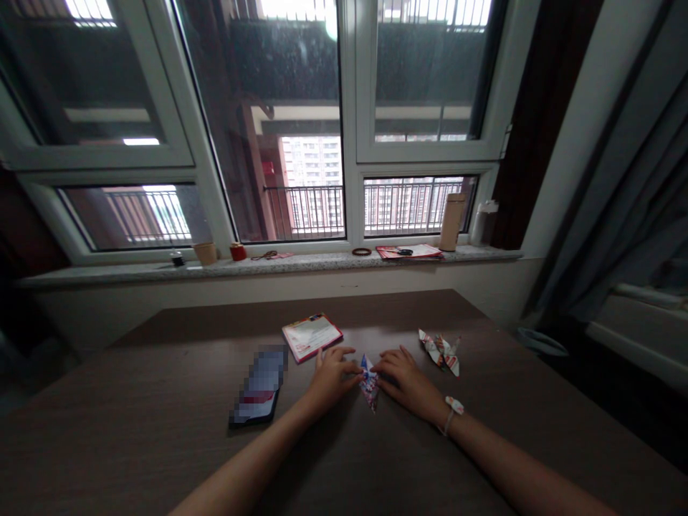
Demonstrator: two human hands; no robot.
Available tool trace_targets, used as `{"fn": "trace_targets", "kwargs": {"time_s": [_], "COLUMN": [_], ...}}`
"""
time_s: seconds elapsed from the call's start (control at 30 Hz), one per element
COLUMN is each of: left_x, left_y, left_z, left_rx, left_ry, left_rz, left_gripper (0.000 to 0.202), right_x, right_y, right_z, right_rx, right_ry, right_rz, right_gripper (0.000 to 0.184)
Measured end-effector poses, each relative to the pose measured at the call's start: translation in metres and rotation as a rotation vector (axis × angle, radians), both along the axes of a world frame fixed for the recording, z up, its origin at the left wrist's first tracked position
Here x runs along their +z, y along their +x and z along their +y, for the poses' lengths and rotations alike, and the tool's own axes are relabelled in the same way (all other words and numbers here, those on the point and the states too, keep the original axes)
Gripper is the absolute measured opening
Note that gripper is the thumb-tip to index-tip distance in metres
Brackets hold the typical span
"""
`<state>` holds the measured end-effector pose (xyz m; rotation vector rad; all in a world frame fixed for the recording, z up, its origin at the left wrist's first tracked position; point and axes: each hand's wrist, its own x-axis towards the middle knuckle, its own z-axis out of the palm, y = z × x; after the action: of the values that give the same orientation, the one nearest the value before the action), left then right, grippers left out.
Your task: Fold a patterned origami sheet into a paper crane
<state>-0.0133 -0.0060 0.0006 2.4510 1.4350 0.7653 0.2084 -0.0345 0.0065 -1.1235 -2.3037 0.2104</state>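
Note:
A small folded paper piece (370,393), patterned in blue, red and white and pointed at both ends, lies on the brown table between my hands. My left hand (332,376) has its thumb and index fingertips on the paper's left edge. From the other side, my right hand (407,380) pinches at its upper right edge, the other fingers slightly curled. A band with a white ornament (454,405) circles my right wrist. Beyond that hand sits another folded paper figure (441,351), white with red and green print and wing-like flaps.
A phone (261,387) with a blurred screen lies left of my left hand. Behind it rests a stack of printed cards (312,335). The windowsill (301,264) carries a paper cup (205,253), a red spool (237,251), a tape roll (362,251), scissors (404,251) and a tan bottle (452,222).

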Motion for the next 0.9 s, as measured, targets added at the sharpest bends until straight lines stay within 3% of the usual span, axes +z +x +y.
{"fn": "trace_targets", "kwargs": {"time_s": [0.4, 0.9], "left_x": [-0.0002, -0.0003], "left_y": [0.0011, 0.002], "left_z": [-0.0019, 0.0011], "left_rx": [-0.046, 0.13], "left_ry": [0.027, 0.107], "left_rz": [0.025, 0.029], "left_gripper": [0.016, 0.01], "right_x": [-0.0023, -0.0058], "right_y": [0.0003, -0.0005], "right_z": [0.0023, 0.0045], "right_rx": [0.035, 0.018], "right_ry": [-0.042, -0.032], "right_rz": [-0.001, 0.025], "right_gripper": [0.028, 0.02]}}
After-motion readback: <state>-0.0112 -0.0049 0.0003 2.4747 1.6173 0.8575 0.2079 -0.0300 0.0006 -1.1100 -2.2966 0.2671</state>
